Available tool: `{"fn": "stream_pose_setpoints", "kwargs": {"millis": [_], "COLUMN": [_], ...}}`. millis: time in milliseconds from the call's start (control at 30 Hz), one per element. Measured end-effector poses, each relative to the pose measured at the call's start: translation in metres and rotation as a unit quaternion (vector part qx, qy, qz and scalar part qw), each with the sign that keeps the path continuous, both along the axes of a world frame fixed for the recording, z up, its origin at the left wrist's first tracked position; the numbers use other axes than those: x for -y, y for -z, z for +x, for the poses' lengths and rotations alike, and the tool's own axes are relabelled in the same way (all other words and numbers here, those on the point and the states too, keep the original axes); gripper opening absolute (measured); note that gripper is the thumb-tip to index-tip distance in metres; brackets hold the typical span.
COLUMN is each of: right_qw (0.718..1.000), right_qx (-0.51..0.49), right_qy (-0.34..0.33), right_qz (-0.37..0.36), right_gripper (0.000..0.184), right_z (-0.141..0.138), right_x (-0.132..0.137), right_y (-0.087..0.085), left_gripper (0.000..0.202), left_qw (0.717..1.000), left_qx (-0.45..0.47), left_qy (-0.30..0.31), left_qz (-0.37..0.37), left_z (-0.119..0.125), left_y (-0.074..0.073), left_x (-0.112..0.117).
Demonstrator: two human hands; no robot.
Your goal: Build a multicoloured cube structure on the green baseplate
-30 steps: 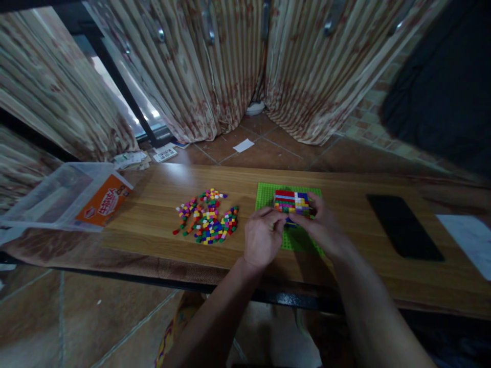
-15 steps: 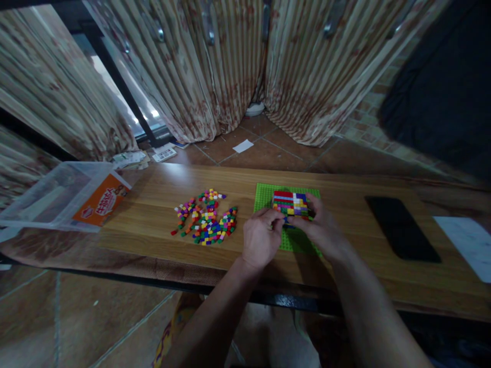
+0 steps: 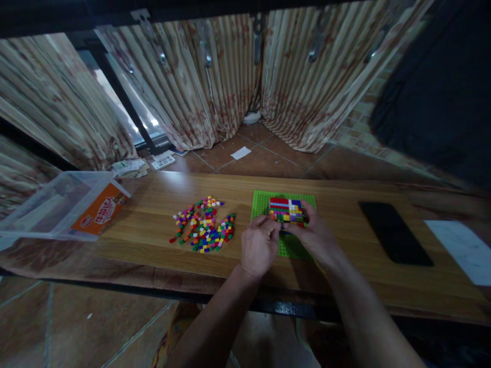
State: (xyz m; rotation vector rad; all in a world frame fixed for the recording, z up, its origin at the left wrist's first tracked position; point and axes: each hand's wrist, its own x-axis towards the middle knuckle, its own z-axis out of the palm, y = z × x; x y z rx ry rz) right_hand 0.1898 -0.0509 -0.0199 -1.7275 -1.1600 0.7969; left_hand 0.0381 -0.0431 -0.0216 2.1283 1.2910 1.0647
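Observation:
A green baseplate (image 3: 261, 203) lies on the wooden board (image 3: 153, 199), with a block of coloured small bricks (image 3: 285, 209) built on its far half. My left hand (image 3: 259, 245) and my right hand (image 3: 314, 236) meet at the near edge of that block. Both have their fingers curled and pinched together over the plate. What the fingertips pinch is too small and dark to name. A loose heap of small coloured bricks (image 3: 203, 231) lies on the board to the left of my left hand.
A clear plastic box (image 3: 46, 204) with an orange label lies at the board's left end. A black phone (image 3: 393, 232) and a white sheet (image 3: 460, 248) lie to the right. Curtains and a tiled floor are beyond the table.
The view has tilted, so everything sits a little lower in frame. Both hands stay pinched at the near edge of the brick block, with only slight finger movement.

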Motion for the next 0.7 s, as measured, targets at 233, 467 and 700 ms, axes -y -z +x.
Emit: {"fn": "stream_pose_setpoints", "kwargs": {"millis": [233, 467, 700], "right_qw": [0.999, 0.998, 0.979], "right_qx": [-0.038, -0.050, 0.190], "right_qy": [-0.026, 0.031, -0.009], "right_qz": [0.004, -0.026, 0.068], "right_gripper": [0.078, 0.081, 0.067], "right_z": [0.005, 0.004, -0.001], "right_x": [0.002, -0.002, 0.001], "right_y": [0.005, 0.004, 0.002], "left_gripper": [0.024, 0.023, 0.022], "left_qw": [0.998, 0.995, 0.982], "left_qx": [0.056, 0.067, 0.004], "left_qy": [0.010, -0.079, -0.155], "left_qz": [-0.032, -0.010, -0.104], "left_z": [-0.014, -0.056, -0.121], "left_y": [-0.012, -0.017, -0.027], "left_x": [0.001, -0.023, -0.047]}}
